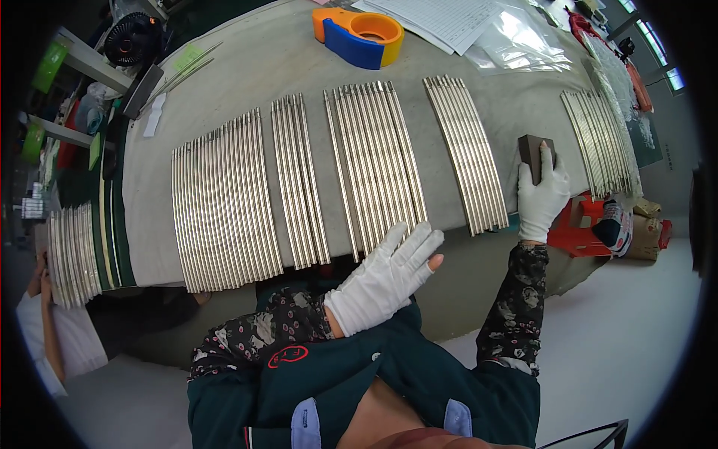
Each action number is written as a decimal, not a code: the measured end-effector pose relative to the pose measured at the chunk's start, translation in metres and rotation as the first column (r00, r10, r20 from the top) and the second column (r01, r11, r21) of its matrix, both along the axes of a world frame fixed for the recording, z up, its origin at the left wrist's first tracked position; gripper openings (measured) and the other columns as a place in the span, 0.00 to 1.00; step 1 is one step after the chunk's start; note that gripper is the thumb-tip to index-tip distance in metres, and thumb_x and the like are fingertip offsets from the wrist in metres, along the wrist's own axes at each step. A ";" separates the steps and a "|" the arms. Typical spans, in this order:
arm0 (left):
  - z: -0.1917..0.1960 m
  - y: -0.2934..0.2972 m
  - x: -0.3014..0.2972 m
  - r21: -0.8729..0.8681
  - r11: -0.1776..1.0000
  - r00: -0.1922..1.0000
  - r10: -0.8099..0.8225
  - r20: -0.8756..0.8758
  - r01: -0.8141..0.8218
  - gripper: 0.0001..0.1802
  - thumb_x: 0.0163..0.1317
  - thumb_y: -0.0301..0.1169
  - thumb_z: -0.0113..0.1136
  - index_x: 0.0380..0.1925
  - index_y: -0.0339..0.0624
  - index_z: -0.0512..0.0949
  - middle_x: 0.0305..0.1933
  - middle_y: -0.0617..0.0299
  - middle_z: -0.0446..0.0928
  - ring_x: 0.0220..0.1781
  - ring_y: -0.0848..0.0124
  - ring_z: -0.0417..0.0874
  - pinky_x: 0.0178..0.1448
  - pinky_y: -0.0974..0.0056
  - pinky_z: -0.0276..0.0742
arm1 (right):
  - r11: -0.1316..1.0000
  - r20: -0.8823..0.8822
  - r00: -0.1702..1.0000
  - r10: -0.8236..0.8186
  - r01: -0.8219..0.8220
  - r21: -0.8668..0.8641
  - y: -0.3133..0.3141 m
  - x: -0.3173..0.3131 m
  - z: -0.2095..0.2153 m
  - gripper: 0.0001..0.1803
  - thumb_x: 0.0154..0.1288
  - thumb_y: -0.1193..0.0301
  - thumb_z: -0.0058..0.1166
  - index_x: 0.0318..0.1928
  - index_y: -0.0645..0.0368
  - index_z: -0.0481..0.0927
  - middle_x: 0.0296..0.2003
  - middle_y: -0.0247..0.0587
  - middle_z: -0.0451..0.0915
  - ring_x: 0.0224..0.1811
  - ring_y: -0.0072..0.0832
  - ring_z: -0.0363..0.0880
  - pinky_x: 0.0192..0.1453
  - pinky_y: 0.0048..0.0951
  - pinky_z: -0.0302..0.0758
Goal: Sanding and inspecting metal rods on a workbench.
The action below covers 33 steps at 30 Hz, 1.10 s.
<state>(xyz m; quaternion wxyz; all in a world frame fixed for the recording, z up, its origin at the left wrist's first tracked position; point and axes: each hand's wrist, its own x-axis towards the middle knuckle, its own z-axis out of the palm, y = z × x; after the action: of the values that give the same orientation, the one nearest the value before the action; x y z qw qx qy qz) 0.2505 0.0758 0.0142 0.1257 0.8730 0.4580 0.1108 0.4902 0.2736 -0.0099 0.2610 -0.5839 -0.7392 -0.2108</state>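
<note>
My right hand [544,196], in a white glove, grips a dark brown rectangular block [536,152] on the table, right of a narrow group of metal rods [467,153]. My left hand [385,280], also gloved but with a bare thumb tip, is open. Its outstretched fingers reach over the near ends of the middle group of shiny metal rods [374,165], hiding some of those ends. Whether the fingers press on the rods I cannot tell. Farther left lie a small group of rods [299,179] and a wide one [226,206], all side by side, pointing away from me.
Another rod group [596,142] lies at the table's right end. An orange and blue tape dispenser [359,36], paper sheets [437,19] and clear plastic bags [520,41] sit at the back. A red stool [572,232] stands below right. At far left, a person [63,329] is beside more rods [72,254].
</note>
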 end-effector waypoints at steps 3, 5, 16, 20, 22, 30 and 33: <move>-0.002 0.001 0.002 0.020 1.000 1.000 -0.005 0.015 0.005 0.46 0.42 0.46 0.69 0.62 0.36 0.66 0.68 0.48 0.60 0.72 0.52 0.57 0.74 0.49 0.51 | 1.000 0.001 1.000 -0.001 0.001 0.007 -0.001 0.000 0.000 0.27 0.49 0.62 0.61 0.54 0.51 0.78 0.48 0.51 0.77 0.43 0.48 0.78 0.45 0.45 0.76; -0.006 0.002 0.003 0.043 0.999 1.000 -0.004 0.013 0.004 0.46 0.42 0.46 0.69 0.61 0.36 0.66 0.68 0.48 0.60 0.72 0.52 0.57 0.74 0.49 0.51 | 1.000 -0.002 1.000 -0.003 0.003 0.005 -0.001 0.000 0.001 0.27 0.50 0.62 0.61 0.54 0.50 0.78 0.48 0.52 0.77 0.43 0.48 0.78 0.46 0.45 0.76; -0.003 0.001 0.000 0.036 0.999 0.998 -0.005 0.065 0.002 0.46 0.39 0.44 0.71 0.60 0.34 0.67 0.67 0.46 0.60 0.71 0.51 0.58 0.74 0.49 0.52 | 1.000 -0.005 1.000 0.012 -0.012 0.008 0.000 0.002 0.000 0.28 0.49 0.63 0.61 0.54 0.51 0.78 0.49 0.52 0.77 0.43 0.49 0.78 0.46 0.45 0.75; -0.003 -0.001 -0.002 0.031 1.000 0.996 -0.001 0.089 -0.002 0.47 0.38 0.43 0.72 0.59 0.33 0.67 0.66 0.45 0.60 0.71 0.50 0.58 0.74 0.49 0.52 | 1.000 -0.009 1.000 0.004 -0.004 0.004 0.000 0.001 0.000 0.27 0.49 0.63 0.61 0.54 0.51 0.78 0.49 0.52 0.77 0.43 0.49 0.78 0.46 0.45 0.75; -0.002 -0.002 -0.002 0.033 0.999 0.995 -0.003 0.099 0.000 0.47 0.37 0.43 0.72 0.59 0.33 0.66 0.66 0.45 0.60 0.71 0.49 0.58 0.74 0.49 0.52 | 1.000 -0.011 1.000 0.010 -0.010 0.014 0.001 0.001 0.000 0.27 0.49 0.63 0.62 0.53 0.51 0.79 0.49 0.52 0.77 0.43 0.49 0.78 0.46 0.45 0.75; 0.034 0.011 -0.010 -0.038 0.999 0.992 0.019 0.128 -0.014 0.43 0.43 0.42 0.71 0.58 0.31 0.66 0.65 0.45 0.61 0.69 0.50 0.60 0.73 0.48 0.52 | 1.000 -0.018 1.000 -0.005 0.005 0.002 0.000 0.002 -0.001 0.27 0.50 0.62 0.61 0.54 0.50 0.79 0.50 0.53 0.76 0.44 0.49 0.78 0.47 0.45 0.75; 0.040 0.020 -0.017 -0.074 0.996 0.995 0.064 0.076 -0.058 0.42 0.43 0.43 0.71 0.57 0.30 0.67 0.65 0.46 0.61 0.69 0.52 0.61 0.72 0.48 0.52 | 1.000 -0.011 1.000 -0.006 0.006 -0.023 0.001 0.004 -0.002 0.28 0.50 0.62 0.62 0.55 0.50 0.79 0.50 0.53 0.76 0.45 0.49 0.77 0.49 0.45 0.75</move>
<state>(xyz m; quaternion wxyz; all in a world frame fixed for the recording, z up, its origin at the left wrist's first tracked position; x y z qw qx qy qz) 0.2333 0.0953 0.0539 0.1716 0.8485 0.4828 0.1323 0.4943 0.2748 -0.0120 0.2579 -0.5901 -0.7384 -0.2000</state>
